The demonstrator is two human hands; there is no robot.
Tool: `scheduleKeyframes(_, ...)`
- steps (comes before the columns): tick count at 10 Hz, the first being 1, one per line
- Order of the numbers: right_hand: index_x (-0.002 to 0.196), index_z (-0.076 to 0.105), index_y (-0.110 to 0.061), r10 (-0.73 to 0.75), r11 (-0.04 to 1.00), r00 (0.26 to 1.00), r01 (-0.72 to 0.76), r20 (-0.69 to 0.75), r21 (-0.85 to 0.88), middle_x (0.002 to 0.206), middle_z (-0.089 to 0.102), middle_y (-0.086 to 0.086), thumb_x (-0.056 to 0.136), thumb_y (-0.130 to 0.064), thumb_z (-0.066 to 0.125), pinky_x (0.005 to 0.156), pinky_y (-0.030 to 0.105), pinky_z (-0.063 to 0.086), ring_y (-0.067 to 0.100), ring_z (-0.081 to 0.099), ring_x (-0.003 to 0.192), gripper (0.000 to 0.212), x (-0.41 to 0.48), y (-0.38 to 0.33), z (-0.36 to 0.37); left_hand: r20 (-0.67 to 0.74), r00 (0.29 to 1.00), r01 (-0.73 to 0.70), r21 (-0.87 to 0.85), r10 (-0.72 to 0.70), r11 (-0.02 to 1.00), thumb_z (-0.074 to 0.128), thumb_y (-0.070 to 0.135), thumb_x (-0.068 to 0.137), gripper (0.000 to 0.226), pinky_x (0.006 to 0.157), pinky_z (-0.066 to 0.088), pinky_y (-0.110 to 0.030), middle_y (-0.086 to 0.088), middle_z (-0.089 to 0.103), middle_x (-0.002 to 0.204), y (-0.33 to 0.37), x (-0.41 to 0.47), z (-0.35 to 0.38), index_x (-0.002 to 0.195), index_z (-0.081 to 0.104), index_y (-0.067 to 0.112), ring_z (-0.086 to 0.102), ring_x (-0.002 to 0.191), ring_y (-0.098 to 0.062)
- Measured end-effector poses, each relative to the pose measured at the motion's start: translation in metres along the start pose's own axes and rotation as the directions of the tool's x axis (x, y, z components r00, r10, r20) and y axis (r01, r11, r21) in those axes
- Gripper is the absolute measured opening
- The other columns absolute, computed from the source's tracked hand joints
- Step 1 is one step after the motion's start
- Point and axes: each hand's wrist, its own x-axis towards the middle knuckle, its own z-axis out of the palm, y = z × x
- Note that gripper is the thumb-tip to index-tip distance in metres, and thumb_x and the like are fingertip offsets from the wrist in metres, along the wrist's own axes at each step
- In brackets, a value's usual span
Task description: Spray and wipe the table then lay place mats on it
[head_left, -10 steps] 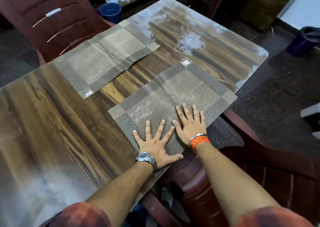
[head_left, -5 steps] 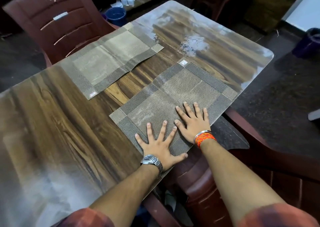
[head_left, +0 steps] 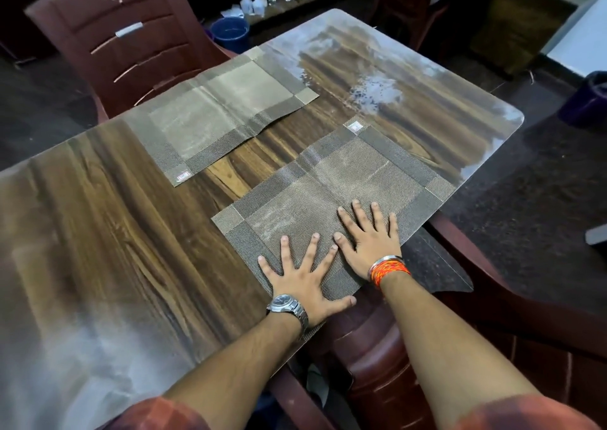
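Now both hands, left hand (head_left: 303,285) and right hand (head_left: 371,241), fingers splayed flat on near mat (head_left: 331,186); long axis along table (head_left: 98,216) edge

The counter (head_left: 108,232) has a wood-grain top, smooth and glossy, with pale wet-looking patches near its far right corner. The near place mat (head_left: 345,183) is woven, coarse and matt, in grey and beige; the far place mat (head_left: 223,114) has the same weave, with a crease across it. The chairs (head_left: 131,35) look like glossy maroon plastic. The wristwatch (head_left: 287,303) is shiny metal.
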Motion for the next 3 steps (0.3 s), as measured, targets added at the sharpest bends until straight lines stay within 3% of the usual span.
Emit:
scheduleKeyframes(1, 0.153, 0.004, -0.044, 0.001, 1.0, 0.999, -0.002, -0.045, -0.016, 0.164, 0.003, -0.013, 0.096, -0.06, 0.014, 0.116, 0.063, -0.008, 0.027, 0.0, 0.152, 0.06, -0.005, -0.004, -0.004, 0.025, 1.0, 0.001, -0.04, 0.0, 0.999, 0.015, 0.101, 0.058, 0.103, 0.097, -0.017, -0.075, 0.023, -0.035, 0.15, -0.001, -0.004, -0.005, 0.141, -0.024, 0.053, -0.04, 0.135, -0.038)
scheduleKeyframes(2, 0.154, 0.016, -0.033, -0.031, 1.0, 0.971, 0.03, -0.238, -0.005, 0.163, 0.016, -0.008, 0.097, -0.049, 0.02, 0.116, 0.065, 0.004, 0.027, 0.017, 0.15, 0.059, -0.014, -0.014, -0.01, -0.051, 0.998, 0.029, -0.126, -0.035, 0.992, 0.013, 0.094, 0.069, 0.099, 0.106, -0.018, -0.067, 0.026, -0.031, 0.15, -0.007, -0.006, -0.022, 0.145, -0.025, 0.043, -0.033, 0.141, -0.027)
scheduleKeyframes(3, 0.154, 0.016, -0.027, -0.004, 0.997, 0.939, 0.031, -0.343, 0.073, 0.162, 0.012, -0.006, 0.097, -0.046, 0.021, 0.118, 0.06, 0.002, 0.024, 0.013, 0.151, 0.061, -0.02, -0.025, -0.024, -0.134, 0.99, 0.027, -0.157, -0.049, 0.987, 0.013, 0.084, 0.08, 0.089, 0.11, -0.02, -0.06, 0.024, -0.028, 0.152, -0.016, -0.013, -0.043, 0.148, -0.023, 0.038, -0.028, 0.143, -0.022)
